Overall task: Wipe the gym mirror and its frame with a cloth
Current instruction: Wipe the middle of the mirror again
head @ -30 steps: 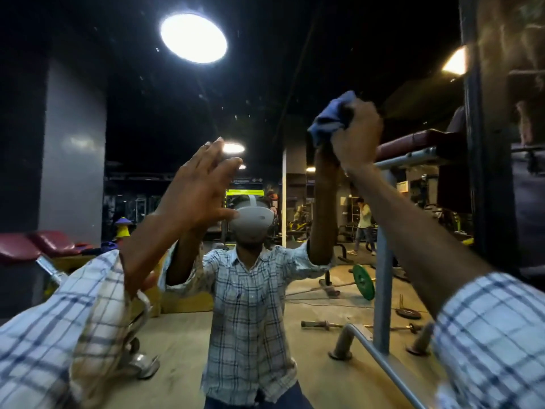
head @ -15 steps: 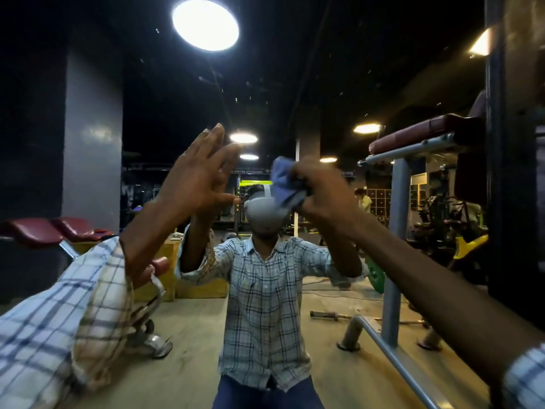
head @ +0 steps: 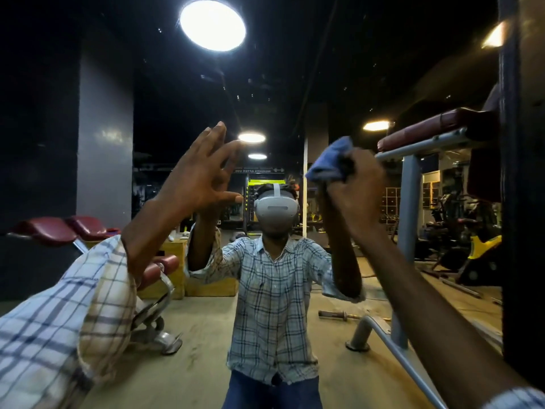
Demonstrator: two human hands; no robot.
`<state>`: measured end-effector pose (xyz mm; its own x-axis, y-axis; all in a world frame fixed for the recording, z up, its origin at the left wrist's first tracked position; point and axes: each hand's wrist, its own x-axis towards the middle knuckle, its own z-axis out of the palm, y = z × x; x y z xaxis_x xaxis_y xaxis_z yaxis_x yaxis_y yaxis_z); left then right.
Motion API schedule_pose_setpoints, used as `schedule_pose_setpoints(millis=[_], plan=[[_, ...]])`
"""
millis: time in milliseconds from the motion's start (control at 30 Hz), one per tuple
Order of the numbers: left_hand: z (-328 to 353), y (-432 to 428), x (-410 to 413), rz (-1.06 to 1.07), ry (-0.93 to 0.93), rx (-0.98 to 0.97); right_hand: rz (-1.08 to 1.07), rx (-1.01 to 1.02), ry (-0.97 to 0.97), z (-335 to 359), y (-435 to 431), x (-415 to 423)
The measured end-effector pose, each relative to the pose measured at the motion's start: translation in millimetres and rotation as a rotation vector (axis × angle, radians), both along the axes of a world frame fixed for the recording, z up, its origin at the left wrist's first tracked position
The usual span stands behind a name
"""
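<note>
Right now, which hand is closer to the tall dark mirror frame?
Right. The right hand, gripping the crumpled blue cloth, is left of the dark frame; the left hand is farther left.

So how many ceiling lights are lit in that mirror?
5: a big light at top, two small ones mid-picture, one right of centre, one at the upper right edge. Others may be hidden.

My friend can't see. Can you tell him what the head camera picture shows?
A person's right hand grips a bunched blue cloth against a big gym mirror, while the left hand is spread open at the glass. The mirror reflects the person in a checked shirt and headset, with weight benches behind.
</note>
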<state>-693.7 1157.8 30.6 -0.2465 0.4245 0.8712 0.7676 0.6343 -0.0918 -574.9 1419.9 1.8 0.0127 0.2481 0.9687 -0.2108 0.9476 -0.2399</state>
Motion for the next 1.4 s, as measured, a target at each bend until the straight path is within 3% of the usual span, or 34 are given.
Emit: schedule_pose_setpoints(millis=[133, 200, 333, 367, 500, 533, 600, 667, 733, 833, 900, 1000, 1067, 1100, 1200, 1233, 1267, 1400], plan=[[0, 1, 3, 0.027, -0.013, -0.005, 0.099, 0.609, -0.453, -26, -30, -11], [0, 1, 2, 0.030, -0.018, -0.008, 0.088, 0.562, -0.411, 0, -18, 0], [0, 1, 2, 0.040, -0.023, -0.014, -0.051, 0.005, -0.002, 40, 2, 7], [0, 1, 2, 0.043, -0.024, -0.014, 0.005, 0.027, -0.019, 33, -3, 1], [0, 1, 0, 0.049, -0.019, -0.022, 0.144, 0.577, -0.406, -5, -28, -11], [0, 0, 0, 0.051, -0.020, -0.023, 0.148, 0.608, -0.389, 7, -26, -8], [-1, -1, 0, 0.056, -0.013, -0.020, 0.049, 0.476, -0.171, 51, -13, -2], [-9, -5, -1, 0.054, 0.003, 0.009, -0.074, 0.160, 0.017, 96, -2, 5], [-17, -10, -5, 0.053, 0.020, 0.037, -0.039, 0.044, 0.037, 104, -10, -7], [-22, -22, -11, 0.058, 0.049, 0.023, 0.090, 0.521, -0.215, 62, -55, -29], [-21, -34, -16, 0.069, 0.060, 0.005, 0.113, 0.639, -0.296, 60, -64, -28], [-21, -54, -27, 0.054, 0.051, 0.021, -0.014, 0.281, -0.016, 103, -58, -24], [-23, -62, -33, 0.037, 0.059, 0.016, -0.038, 0.051, 0.059, 110, -69, -32], [-23, -65, -35, 0.036, 0.067, 0.013, -0.010, 0.103, 0.036, 103, -84, -41], [-23, -76, -44, 0.043, 0.092, 0.002, 0.082, 0.549, -0.204, 81, -120, -64], [-22, -82, -48, 0.034, 0.098, -0.001, 0.071, 0.589, -0.223, 85, -121, -65], [-22, -87, -52, 0.022, 0.106, -0.005, 0.036, 0.536, -0.171, 95, -121, -64], [-27, -110, -71, 0.005, 0.138, -0.006, -0.024, 0.002, 0.100, 114, -131, -72]])
